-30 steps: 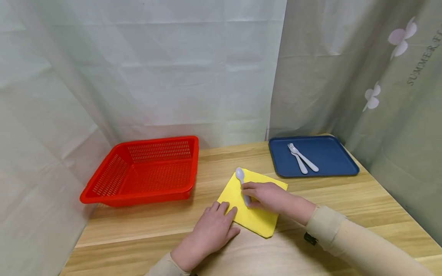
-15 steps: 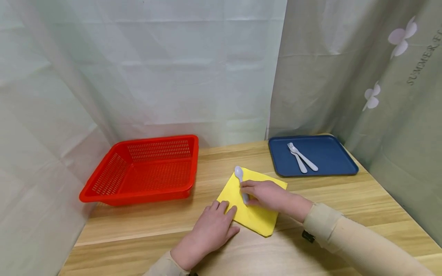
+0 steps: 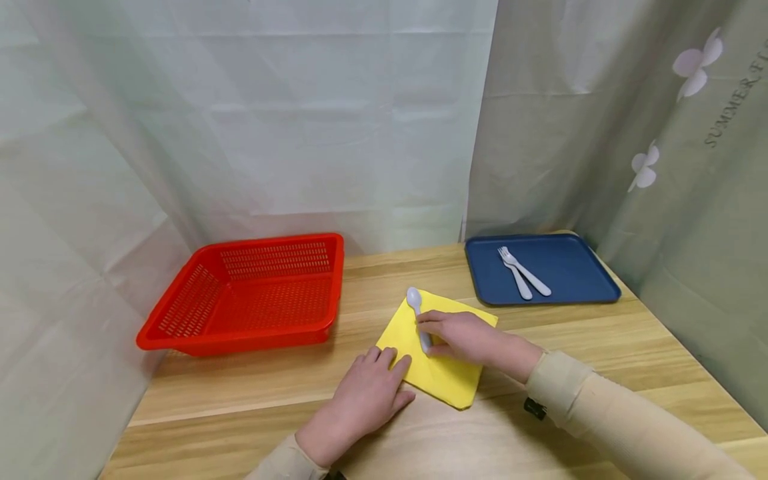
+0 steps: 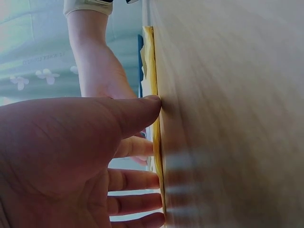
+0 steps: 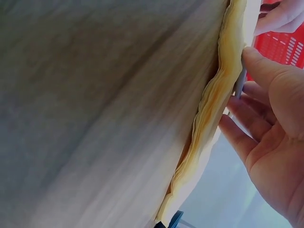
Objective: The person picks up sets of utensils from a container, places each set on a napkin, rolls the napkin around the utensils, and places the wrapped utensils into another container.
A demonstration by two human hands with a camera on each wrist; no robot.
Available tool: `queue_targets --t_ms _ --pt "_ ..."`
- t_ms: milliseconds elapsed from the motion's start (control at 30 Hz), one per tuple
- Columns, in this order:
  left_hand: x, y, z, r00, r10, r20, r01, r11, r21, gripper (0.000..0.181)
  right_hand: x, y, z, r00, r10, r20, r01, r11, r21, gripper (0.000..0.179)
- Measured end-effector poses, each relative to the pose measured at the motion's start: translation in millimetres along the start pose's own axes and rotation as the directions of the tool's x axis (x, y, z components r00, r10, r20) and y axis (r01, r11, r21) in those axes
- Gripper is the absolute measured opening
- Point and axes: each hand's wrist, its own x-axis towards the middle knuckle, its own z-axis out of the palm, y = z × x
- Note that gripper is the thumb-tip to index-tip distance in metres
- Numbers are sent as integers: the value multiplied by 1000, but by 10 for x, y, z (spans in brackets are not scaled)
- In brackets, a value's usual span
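A white plastic spoon (image 3: 414, 298) lies on a folded yellow napkin (image 3: 447, 380), its bowl near the far left corner. My right hand (image 3: 465, 338) pinches the spoon's handle between thumb and fingers, covering part of it. On the napkin's near left edge rests my left hand (image 3: 370, 393), fingers extended over the yellow and thumb on the table. The left wrist view shows those fingertips (image 4: 152, 180) against the napkin's thin side. In the right wrist view the napkin's edge (image 5: 209, 107) appears wavy and layered beside the right hand (image 5: 275, 114).
A red plastic basket (image 3: 333, 320) stands at the left on the wooden table (image 3: 240, 393). The blue tray (image 3: 576, 280) at the back right holds a white fork (image 3: 531, 277) crossed with another white utensil (image 3: 521, 283). Pale curtains (image 3: 300, 120) hang around the table.
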Motion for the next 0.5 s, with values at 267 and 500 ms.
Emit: queue_targets --t_ms 267,500 --pt "8 -6 -3 1000 6 -4 -6 1000 27 52 0 18 13 1000 -4 -4 4 1000 -8 55" --pt "16 -26 -9 1000 7 4 -7 1000 24 50 0 21 21 1000 -6 -3 6 1000 -2 55"
